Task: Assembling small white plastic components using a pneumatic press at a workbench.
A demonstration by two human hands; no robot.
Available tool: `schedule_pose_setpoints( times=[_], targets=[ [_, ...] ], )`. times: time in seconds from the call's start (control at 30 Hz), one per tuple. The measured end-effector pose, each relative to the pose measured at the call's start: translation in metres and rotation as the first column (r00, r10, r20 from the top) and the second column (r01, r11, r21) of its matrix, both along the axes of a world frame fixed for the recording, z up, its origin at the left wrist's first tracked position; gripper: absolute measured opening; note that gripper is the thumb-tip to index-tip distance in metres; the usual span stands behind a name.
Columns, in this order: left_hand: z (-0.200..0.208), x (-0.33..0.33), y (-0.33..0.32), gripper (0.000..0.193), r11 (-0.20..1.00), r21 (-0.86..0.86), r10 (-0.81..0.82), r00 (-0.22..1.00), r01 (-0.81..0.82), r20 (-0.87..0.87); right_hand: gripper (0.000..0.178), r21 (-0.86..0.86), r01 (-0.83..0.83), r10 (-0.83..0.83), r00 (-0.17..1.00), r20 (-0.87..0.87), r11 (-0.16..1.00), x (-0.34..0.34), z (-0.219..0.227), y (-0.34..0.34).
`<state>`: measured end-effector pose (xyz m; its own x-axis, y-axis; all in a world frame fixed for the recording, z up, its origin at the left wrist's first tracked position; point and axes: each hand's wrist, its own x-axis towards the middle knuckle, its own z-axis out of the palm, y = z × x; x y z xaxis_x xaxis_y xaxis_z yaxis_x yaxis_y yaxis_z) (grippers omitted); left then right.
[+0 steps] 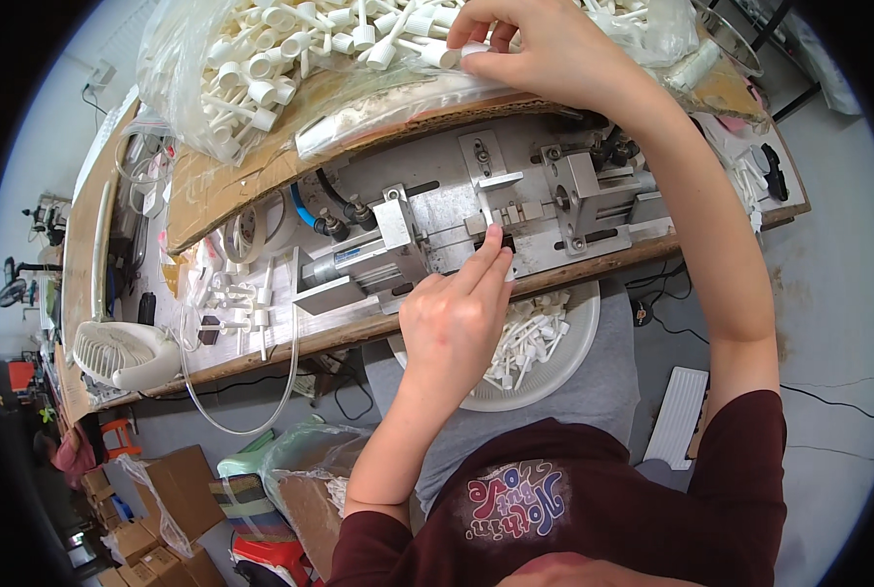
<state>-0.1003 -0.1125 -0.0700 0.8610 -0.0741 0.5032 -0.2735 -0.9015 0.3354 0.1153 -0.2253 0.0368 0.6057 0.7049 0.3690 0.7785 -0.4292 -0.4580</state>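
Fan (124,354): a small white fan lies at the near left end of the tabletop (212,357), well apart from both hands.
Loose parts (236,303): a few white plastic pieces lie scattered on the tabletop just right of the fan.
Bag of parts (261,68): a clear plastic bag, heaped with white capped stems, rests on cardboard at the far edge.
Metal fixture (457,220): a steel press-like jig with a cylinder and clamp blocks sits mid-tabletop.
Left hand (452,318): comes up from the near edge, forearm raised, wrist straight, fingers together and extended onto the fixture's middle slot; fingertips (494,240) press there. Whether a piece lies under them I cannot tell.
Plate (579,333): a white plate holding more white stems sits on the person's lap, just beneath the tabletop edge, partly behind the left hand.
Right hand (540,49): arm stretched far across the fixture, elbow bent at the right, its grip pinching one white piece (457,54) at the bag's mouth.
Step in hand: judging by this, a piece is being seated in the jig while another is picked.
Next move calls for: carrying the pinched piece near to the slot, aligned with it, fingers clear of the clamp.
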Motion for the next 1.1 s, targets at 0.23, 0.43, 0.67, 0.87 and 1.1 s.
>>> schedule_pose_setpoints(
  times=[0.23, 0.43, 0.67, 0.87, 1.1],
  targets=[
    [0.023, 0.004, 0.014, 0.025, 0.986, -0.156, -0.064, 0.997, 0.057, -0.042, 0.023, 0.241, -0.114, 0.109, 0.994, 0.031, 0.964, -0.046, -0.008, -0.031],
    [0.074, 0.054, 0.047, 0.017, 0.964, -0.265, 0.050, 0.954, 0.031, 0.295, 0.027, 0.226, -0.077, 0.039, 0.985, 0.168, 0.971, -0.133, -0.057, -0.055],
    [0.092, 0.138, 0.060, 0.024, 0.977, -0.120, 0.188, 0.978, -0.177, 0.087, 0.021, 0.001, 0.007, -0.007, 0.938, 0.346, 1.000, -0.165, -0.105, -0.045],
    [0.087, 0.151, 0.060, 0.026, 0.966, -0.246, 0.088, 0.996, -0.081, 0.018, 0.013, -0.076, 0.045, -0.012, 0.917, 0.399, 0.996, -0.158, -0.099, -0.035],
    [0.098, 0.085, 0.061, 0.026, 0.773, -0.633, -0.089, 0.995, 0.034, -0.055, 0.023, -0.100, 0.026, 0.009, 0.943, 0.334, 0.995, -0.148, -0.084, -0.037]
  ],
)
